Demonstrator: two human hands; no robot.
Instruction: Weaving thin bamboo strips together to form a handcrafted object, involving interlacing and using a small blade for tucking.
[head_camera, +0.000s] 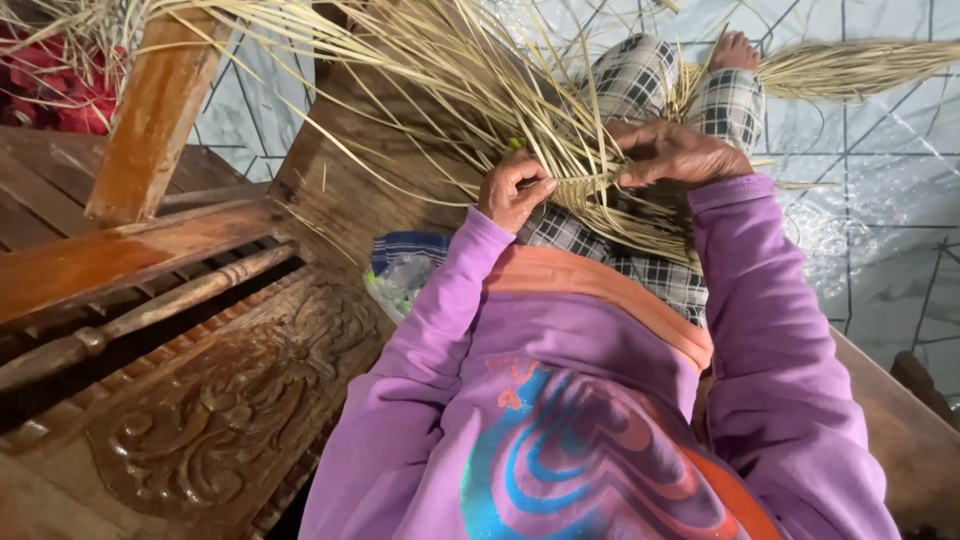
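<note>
From the head view, the left hand (513, 190) is curled, pinching a few pale straw strips (470, 80), while the right hand (675, 152) presses closed over the woven band (585, 190) lying between both hands on the checked lap (640, 265). To my eye, the crossing stays tight if the right hand holds firm and the left draws each strip snug, loose ends fanning beyond the hands.

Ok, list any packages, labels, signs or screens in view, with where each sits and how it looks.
Clear plastic bag: crumpled, see-through with a greenish tint, wedged on the carved wooden bench by the person's left elbow, under a blue striped cloth.
Shirt print: blue and orange swirl design on the purple top; a graphic, not a label.
No signs or screens in view.
</note>
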